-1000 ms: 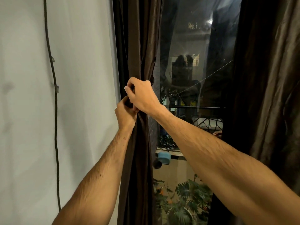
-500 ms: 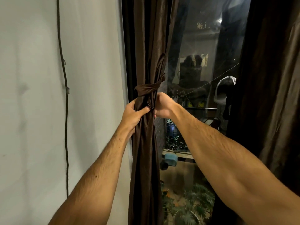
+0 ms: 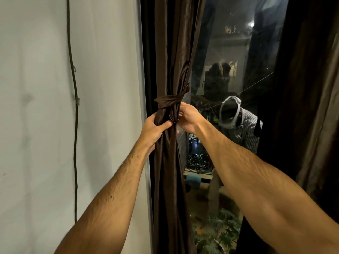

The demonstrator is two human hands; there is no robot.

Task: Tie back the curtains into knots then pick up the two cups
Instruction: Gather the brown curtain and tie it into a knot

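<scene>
A dark brown satin curtain (image 3: 170,52) hangs at the left edge of the window, gathered into a bunch with a knot (image 3: 169,101) wrapped around it at mid height. My left hand (image 3: 156,130) is shut on the gathered cloth just below the knot, thumb across the front. My right hand (image 3: 189,116) rests against the right side of the bunch at the knot, its fingers curled behind the fabric. A second brown curtain (image 3: 315,88) hangs loose on the right. No cups are in view.
A white wall (image 3: 45,107) with a dark cable (image 3: 75,125) running down it fills the left. The window glass (image 3: 229,61) shows night outside, a reflection of a person wearing a headset, a blue object (image 3: 193,180) and green plants (image 3: 218,233) below.
Both hands slid from the top of the gather down to just under the knot, which now shows wrapped around the curtain. The view has tilted, showing more of the window.
</scene>
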